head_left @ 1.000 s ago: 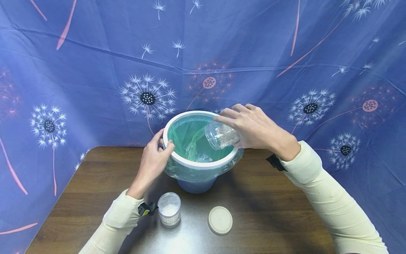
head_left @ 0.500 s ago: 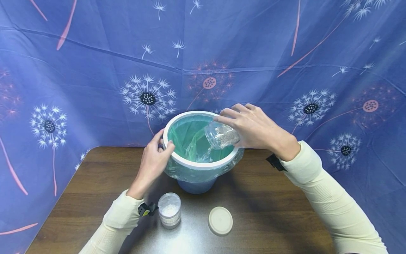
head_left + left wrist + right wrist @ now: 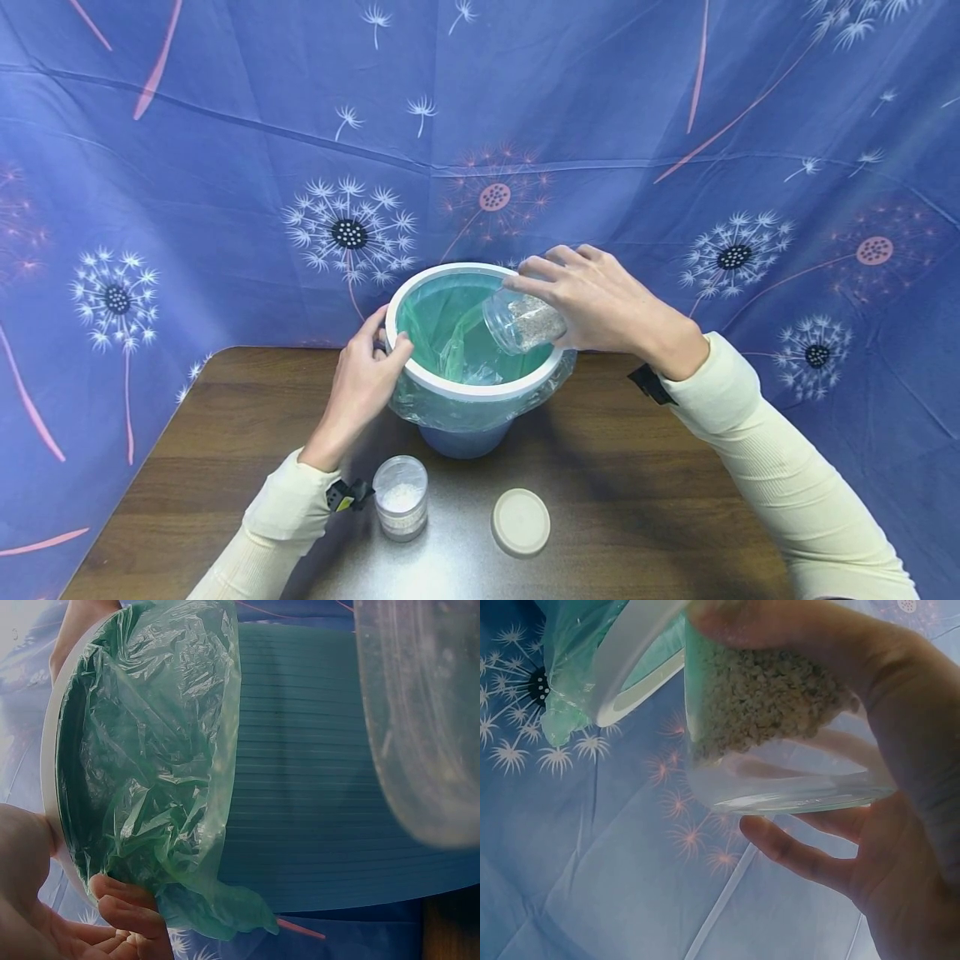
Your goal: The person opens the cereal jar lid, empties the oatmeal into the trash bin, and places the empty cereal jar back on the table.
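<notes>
A blue ribbed trash bin (image 3: 465,442) with a white rim (image 3: 480,392) stands on the table. Its green plastic liner (image 3: 157,742) folds down over the outside. At the bin's left side, my left hand (image 3: 360,375) grips the rim, thumb on top and fingers outside. My right hand (image 3: 603,304) holds a clear jar (image 3: 525,321) tilted over the right part of the opening, mouth toward the inside. Pale beige flakes (image 3: 769,697), like oats, lie against the jar's wall in the right wrist view. Deeper inside, the green liner hangs in folds.
In front of the bin stands another clear jar (image 3: 401,504) with white contents, close to the left wrist. Right of it lies a round cream lid (image 3: 521,521) on the brown wooden table (image 3: 637,500). Behind hangs a blue dandelion-patterned cloth (image 3: 600,108).
</notes>
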Action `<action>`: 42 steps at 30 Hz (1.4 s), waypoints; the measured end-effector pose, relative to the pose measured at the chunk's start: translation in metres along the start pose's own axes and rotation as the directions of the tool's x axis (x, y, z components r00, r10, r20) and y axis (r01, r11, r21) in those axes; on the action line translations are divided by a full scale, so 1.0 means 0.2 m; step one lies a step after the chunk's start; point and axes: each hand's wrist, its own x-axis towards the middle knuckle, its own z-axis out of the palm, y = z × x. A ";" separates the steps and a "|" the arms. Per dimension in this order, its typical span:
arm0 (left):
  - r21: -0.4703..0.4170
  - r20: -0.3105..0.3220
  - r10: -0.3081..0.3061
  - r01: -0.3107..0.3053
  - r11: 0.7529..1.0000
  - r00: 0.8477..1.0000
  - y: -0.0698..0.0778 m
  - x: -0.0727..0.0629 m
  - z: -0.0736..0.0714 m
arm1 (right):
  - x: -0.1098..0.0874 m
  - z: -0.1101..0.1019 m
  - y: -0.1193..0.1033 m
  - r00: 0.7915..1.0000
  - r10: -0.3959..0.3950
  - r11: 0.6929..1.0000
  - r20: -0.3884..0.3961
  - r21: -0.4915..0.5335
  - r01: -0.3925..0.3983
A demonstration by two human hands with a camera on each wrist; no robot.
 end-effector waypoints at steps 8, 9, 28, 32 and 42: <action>0.000 -0.001 0.001 -0.001 1.000 1.000 0.00 0.00 0.00 | 0.01 0.00 0.00 1.000 -0.007 1.000 0.009 -0.008 0.007; 0.000 -0.002 0.001 -0.001 1.000 1.000 0.00 0.00 0.00 | 0.01 0.00 0.00 1.000 -0.007 1.000 0.009 -0.007 0.007; -0.007 0.002 0.002 -0.002 1.000 1.000 0.00 0.00 0.00 | 0.03 0.00 -0.02 1.000 -0.008 1.000 0.012 -0.017 0.008; -0.002 0.003 -0.005 0.005 1.000 1.000 0.00 0.00 0.00 | 0.03 0.00 -0.02 1.000 -0.002 1.000 0.028 -0.025 0.002; 0.000 0.007 -0.006 0.006 1.000 1.000 0.00 0.00 0.00 | 0.03 0.00 -0.02 0.998 0.005 0.999 0.056 -0.035 -0.003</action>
